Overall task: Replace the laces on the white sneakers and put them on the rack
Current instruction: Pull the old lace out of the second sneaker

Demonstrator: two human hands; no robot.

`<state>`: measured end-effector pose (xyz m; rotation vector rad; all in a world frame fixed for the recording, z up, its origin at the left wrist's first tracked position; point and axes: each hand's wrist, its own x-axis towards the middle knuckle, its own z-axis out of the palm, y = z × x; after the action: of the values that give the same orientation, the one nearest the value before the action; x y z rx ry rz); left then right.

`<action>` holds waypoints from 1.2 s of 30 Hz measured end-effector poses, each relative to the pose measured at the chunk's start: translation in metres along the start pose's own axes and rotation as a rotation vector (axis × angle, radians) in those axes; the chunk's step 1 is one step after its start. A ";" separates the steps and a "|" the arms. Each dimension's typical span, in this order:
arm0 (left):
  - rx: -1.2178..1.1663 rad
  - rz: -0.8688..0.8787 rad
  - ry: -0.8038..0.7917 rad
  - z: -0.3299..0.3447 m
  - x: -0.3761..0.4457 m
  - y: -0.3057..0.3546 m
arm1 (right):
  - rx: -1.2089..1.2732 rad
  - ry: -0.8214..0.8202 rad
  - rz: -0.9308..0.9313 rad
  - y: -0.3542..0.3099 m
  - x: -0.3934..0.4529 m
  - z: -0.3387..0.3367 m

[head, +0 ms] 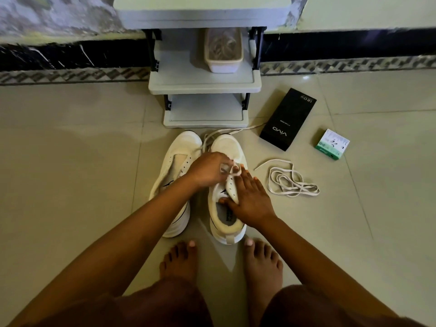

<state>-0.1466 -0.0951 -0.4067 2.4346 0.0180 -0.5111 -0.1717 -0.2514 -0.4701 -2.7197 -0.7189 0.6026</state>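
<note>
Head camera, looking down at a tiled floor: you crouch barefoot over two white sneakers set side by side, toes toward a grey rack (204,81). Your left hand (207,169) reaches across the left sneaker (175,166), fingers curled and pinching a white lace (232,170) over the eyelets of the right sneaker (227,147); the fingertips are blurred. Your right hand (251,199) steadies that shoe, fingers straight along its outer side and the thumb pressed onto the tongue near the opening. The lace's free ends trail over the toe of the right sneaker toward the foot of the rack. The left sneaker stands unlaced, its eyelets bare. A loose lace (289,180) lies coiled on the tiles just right of your right hand. Beyond it rest a black phone box (286,119) and, farther right, a small green-and-white carton (332,144). On the rack's middle shelf sits a translucent tub (223,49) holding more laces.
</note>
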 end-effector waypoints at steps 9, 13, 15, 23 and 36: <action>0.252 -0.065 0.168 0.005 0.008 0.000 | -0.103 0.002 0.007 -0.001 0.000 -0.002; -0.297 0.059 0.076 -0.005 -0.004 0.011 | -0.126 -0.001 -0.003 0.000 0.001 -0.002; -0.440 0.085 0.121 -0.006 -0.006 0.014 | -0.111 -0.001 -0.001 0.000 0.002 -0.001; 0.217 -0.048 0.078 0.011 0.006 -0.002 | -0.036 0.054 -0.006 0.000 0.001 0.002; -0.544 0.040 0.145 -0.009 -0.002 0.030 | -0.070 0.037 -0.003 0.000 0.002 0.002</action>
<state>-0.1407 -0.1130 -0.3817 1.9280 0.1499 -0.2656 -0.1708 -0.2502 -0.4727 -2.7848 -0.7488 0.5349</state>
